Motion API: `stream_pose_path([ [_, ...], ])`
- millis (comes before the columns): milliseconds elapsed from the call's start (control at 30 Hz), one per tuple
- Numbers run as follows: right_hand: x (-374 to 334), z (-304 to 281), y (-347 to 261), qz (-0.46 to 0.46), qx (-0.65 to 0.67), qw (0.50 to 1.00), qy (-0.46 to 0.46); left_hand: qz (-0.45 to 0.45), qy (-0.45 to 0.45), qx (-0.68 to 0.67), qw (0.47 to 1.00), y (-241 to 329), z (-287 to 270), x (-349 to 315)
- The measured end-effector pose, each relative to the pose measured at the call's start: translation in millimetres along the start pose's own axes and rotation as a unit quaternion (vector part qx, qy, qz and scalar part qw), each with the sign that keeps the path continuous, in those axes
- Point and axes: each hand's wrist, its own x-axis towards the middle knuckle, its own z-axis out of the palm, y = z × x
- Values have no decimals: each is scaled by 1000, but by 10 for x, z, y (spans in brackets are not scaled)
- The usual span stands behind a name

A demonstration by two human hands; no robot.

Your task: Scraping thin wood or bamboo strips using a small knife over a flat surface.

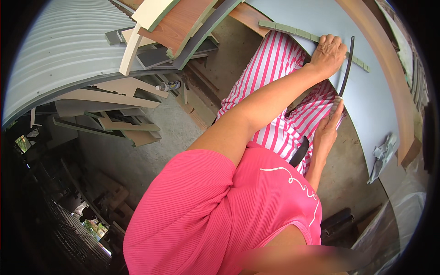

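Note:
A long, narrow green strip (pixel 293 31) with evenly spaced cross lines lies over a pale blue-grey board (pixel 366 105). My left hand (pixel 327 54) is closed over the strip, knuckles up, pressing it on the board. My right hand (pixel 329 126) is nearer my body and grips a tool with a long, thin, dark blade (pixel 347 68). Its index finger points along the handle, which the hand mostly hides. The blade reaches away from me, just right of my left hand, and passes across the strip. Whether its edge has teeth I cannot tell.
Wood-look and green-edged board offcuts (pixel 176 25) are piled at the far left, with more offcuts (pixel 114 107) below. A spray can (pixel 168 85) lies near them. Corrugated metal sheeting (pixel 78 41) stands left. Crumpled plastic (pixel 382 156) rests on the board's right side.

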Motion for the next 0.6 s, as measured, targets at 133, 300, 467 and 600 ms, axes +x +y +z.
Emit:
stream_pose_path([
  [133,-80,-6,-103,51,9,998,-47,-11,-6,-11,1000,-78,-92,-46],
  [300,-172,4,-25,31,15,999,-31,-10,-9,-26,1000,-64,-111,-24],
  [467,-270,-52,19,40,5,999,-33,-10,-15,-24,1000,-56,-99,1],
  [600,-298,-63,72,34,11,999,-29,-13,-15,-20,1000,-47,-102,4],
])
